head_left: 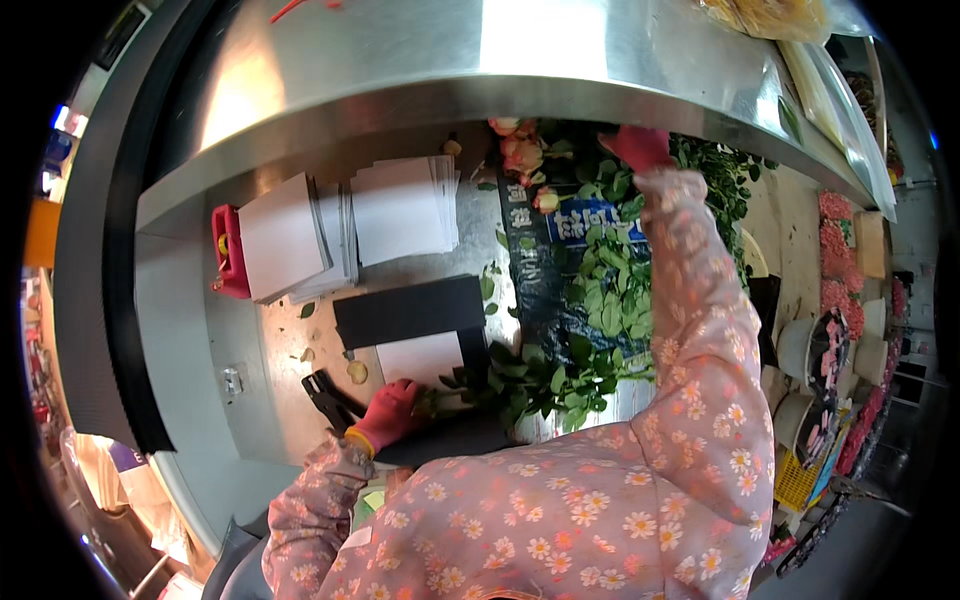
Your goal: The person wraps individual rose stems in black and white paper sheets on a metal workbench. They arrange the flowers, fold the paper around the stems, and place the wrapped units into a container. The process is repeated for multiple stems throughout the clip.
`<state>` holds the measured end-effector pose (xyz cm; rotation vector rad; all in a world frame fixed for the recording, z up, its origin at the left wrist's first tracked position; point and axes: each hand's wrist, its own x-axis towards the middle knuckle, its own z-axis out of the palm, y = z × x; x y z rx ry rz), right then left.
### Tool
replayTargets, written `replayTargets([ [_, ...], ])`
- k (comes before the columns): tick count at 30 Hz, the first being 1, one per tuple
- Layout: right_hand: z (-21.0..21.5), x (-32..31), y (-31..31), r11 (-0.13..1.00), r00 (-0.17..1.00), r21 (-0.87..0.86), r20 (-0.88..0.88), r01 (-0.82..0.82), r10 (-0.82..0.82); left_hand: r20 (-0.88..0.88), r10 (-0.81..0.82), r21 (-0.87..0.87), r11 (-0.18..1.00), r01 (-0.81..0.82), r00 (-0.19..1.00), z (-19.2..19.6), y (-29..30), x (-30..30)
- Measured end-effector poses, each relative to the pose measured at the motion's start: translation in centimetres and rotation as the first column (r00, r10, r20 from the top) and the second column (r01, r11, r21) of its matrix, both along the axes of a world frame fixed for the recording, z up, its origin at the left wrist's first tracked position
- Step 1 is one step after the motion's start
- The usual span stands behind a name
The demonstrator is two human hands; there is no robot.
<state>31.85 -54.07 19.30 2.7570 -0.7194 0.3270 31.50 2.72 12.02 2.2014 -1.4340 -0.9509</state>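
My left hand (pixel 390 412), in a pink glove with a yellow cuff, is closed at the left end of a leafy rose stem (pixel 520 385). The stem's dark leaves stretch right along the near edge of the worktop; any bloom at the gripped end is hidden. Far off, my right hand (pixel 637 148), also gloved in pink, reaches among the roses below the metal shelf's rim. Its fingers are mostly hidden by leaves and the shelf edge. Pale pink-orange roses (pixel 522 155) lie just left of it, on a black printed plastic sheet (pixel 535 290).
Stacks of white card (pixel 285 238) stand beside a red tape dispenser (pixel 230 252). A black board (pixel 410 310) lies nearer, above a white sheet (pixel 420 356). A black clamp-like tool (pixel 328 400) rests left of my left hand. The metal shelf (pixel 400 50) overhangs the far side.
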Motion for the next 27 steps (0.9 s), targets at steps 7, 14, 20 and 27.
replayTargets([
  [7, -4.9, 5.6, -6.4, 0.989, 0.936, 0.145, -0.349, 0.011, 0.04, -0.022, 0.038, 0.067, 0.997, -0.036, 0.999, -0.3, 1.3, -0.1],
  [14, -0.6, -1.9, -1.7, 0.952, 0.952, -0.018, 0.022, -0.304, 0.305, -0.057, 0.046, 0.103, 0.994, -0.04, 0.997, 0.9, -0.1, 0.0],
  [20, -6.2, -11.9, 6.4, 0.99, 0.984, 0.126, -0.175, 0.067, -0.045, -0.087, 0.102, 0.111, 0.99, -0.092, 0.991, 0.8, -0.3, 0.1],
  [27, -2.9, -12.9, 9.7, 0.929, 0.981, 0.361, -0.193, 0.078, -0.008, -0.071, 0.11, 0.158, 0.983, -0.098, 0.991, 0.9, 0.5, -0.6],
])
